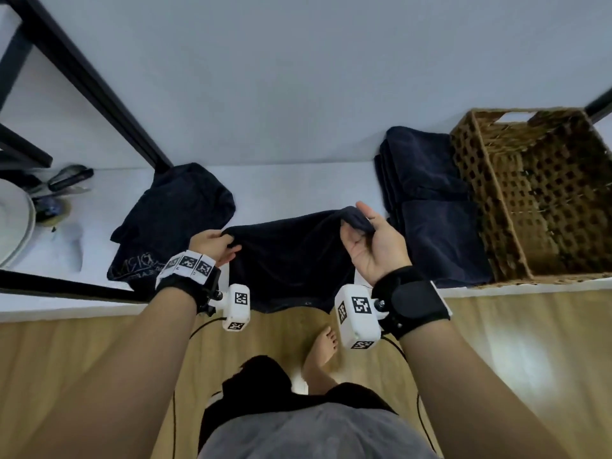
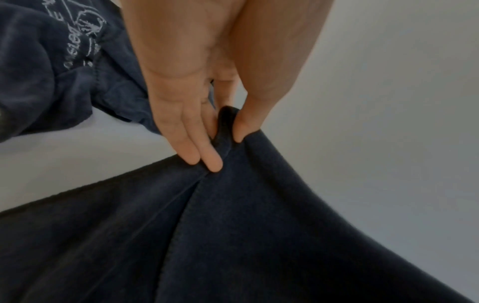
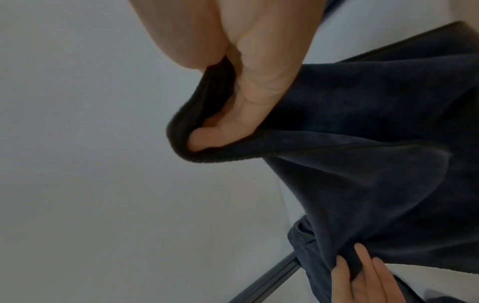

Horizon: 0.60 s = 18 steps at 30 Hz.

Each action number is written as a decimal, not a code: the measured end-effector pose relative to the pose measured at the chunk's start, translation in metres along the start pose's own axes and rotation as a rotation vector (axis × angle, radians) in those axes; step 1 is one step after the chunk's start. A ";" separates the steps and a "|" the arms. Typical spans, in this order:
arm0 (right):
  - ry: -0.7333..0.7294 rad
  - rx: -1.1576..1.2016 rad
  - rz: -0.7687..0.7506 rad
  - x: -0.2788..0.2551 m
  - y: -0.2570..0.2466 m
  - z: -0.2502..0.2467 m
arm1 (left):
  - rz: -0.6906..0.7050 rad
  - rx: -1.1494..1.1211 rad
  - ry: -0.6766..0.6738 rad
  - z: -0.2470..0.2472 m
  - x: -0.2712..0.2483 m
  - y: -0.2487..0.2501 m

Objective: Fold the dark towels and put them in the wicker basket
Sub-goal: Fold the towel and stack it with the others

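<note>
Stretched between left hand [image 1: 213,244] at nine o'clock and right hand [image 1: 374,246] at three: soft dark towel [image 1: 291,263], top corners pinched. Hanging past the white tabletop [image 1: 284,190] edge; coarse wicker basket [image 1: 543,200] at two o'clock.

Seen from the head camera, the held towel [image 1: 288,260] drapes over the front edge of the white surface [image 1: 281,187], hiding that edge behind it. The right hand [image 1: 374,246] has its fingertips buried in the towel's corner fold. Right of the towel, the wicker basket [image 1: 480,207] is cut off by the picture's edge. Left of the towel, the printed lettering on the crumpled dark cloth [image 1: 172,217] is too small to read, and a white plate [image 1: 16,223] farther left is cut off.
</note>
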State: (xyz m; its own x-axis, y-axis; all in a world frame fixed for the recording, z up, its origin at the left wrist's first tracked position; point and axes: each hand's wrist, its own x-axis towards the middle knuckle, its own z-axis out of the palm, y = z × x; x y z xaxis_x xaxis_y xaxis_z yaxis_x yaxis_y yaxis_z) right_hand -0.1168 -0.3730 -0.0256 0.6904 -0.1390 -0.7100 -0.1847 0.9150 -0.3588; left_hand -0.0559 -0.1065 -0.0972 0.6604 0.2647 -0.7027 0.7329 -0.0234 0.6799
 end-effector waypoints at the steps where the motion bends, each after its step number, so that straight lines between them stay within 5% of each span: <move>1: -0.009 0.014 0.012 0.007 0.001 0.004 | 0.026 0.012 0.002 0.001 0.004 -0.003; 6: 0.047 -0.013 0.031 0.036 0.015 0.010 | 0.327 0.632 0.102 0.028 0.006 -0.019; 9: 0.094 -0.051 0.030 0.049 0.022 0.008 | 0.467 0.853 -0.160 0.074 -0.002 -0.038; 11: 0.096 -0.069 0.039 0.055 0.024 0.006 | 0.448 0.906 -0.264 0.101 -0.004 -0.052; 18: 0.051 -0.037 0.087 0.072 0.012 -0.001 | 0.424 0.893 -0.270 0.146 0.001 -0.068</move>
State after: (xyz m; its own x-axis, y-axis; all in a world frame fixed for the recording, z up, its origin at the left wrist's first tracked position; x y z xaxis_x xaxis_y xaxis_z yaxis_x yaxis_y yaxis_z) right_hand -0.0698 -0.3720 -0.0820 0.6341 -0.0800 -0.7691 -0.2687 0.9098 -0.3162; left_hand -0.0815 -0.2453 -0.1749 0.8273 -0.1562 -0.5397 0.2116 -0.8032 0.5569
